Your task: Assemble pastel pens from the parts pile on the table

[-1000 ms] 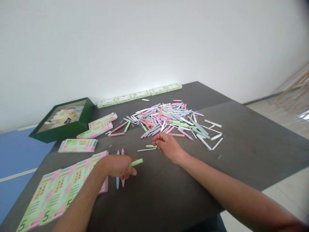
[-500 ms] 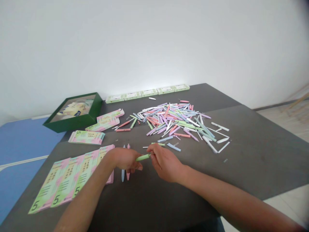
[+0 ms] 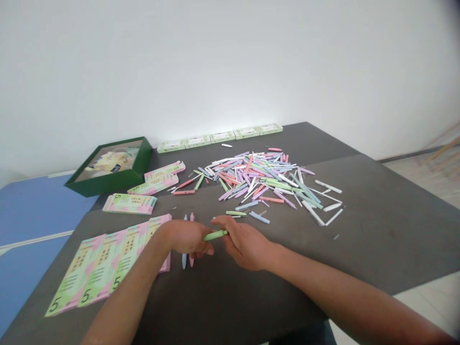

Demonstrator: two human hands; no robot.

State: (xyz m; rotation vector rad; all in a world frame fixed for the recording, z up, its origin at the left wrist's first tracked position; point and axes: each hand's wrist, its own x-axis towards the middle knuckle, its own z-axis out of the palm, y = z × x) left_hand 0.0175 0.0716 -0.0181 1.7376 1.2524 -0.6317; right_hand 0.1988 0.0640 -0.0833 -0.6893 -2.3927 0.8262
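Note:
Between my two hands lies a light green pen (image 3: 214,235), nearly level above the dark table. My left hand (image 3: 189,237) is closed on its left end. The fingers of my right hand (image 3: 246,242) close around its right end, which they partly hide. Under and beside my left hand, a blue pen (image 3: 184,261) and a pink pen (image 3: 191,262) lie side by side on the table. Just beyond my right hand are a green pen barrel (image 3: 236,212) and a light blue one (image 3: 259,217).
A heap of pastel pen parts (image 3: 262,179) covers the table's middle. Pink-green printed packs (image 3: 97,268) lie in a row at left, with more packs (image 3: 130,203) behind. A green box (image 3: 108,182) holds packets. Flat boxes (image 3: 223,137) line the wall.
My right hand's fingers have shifted slightly left and now reach over the green pen's right end. The pen stays between both hands; the view has moved a little.

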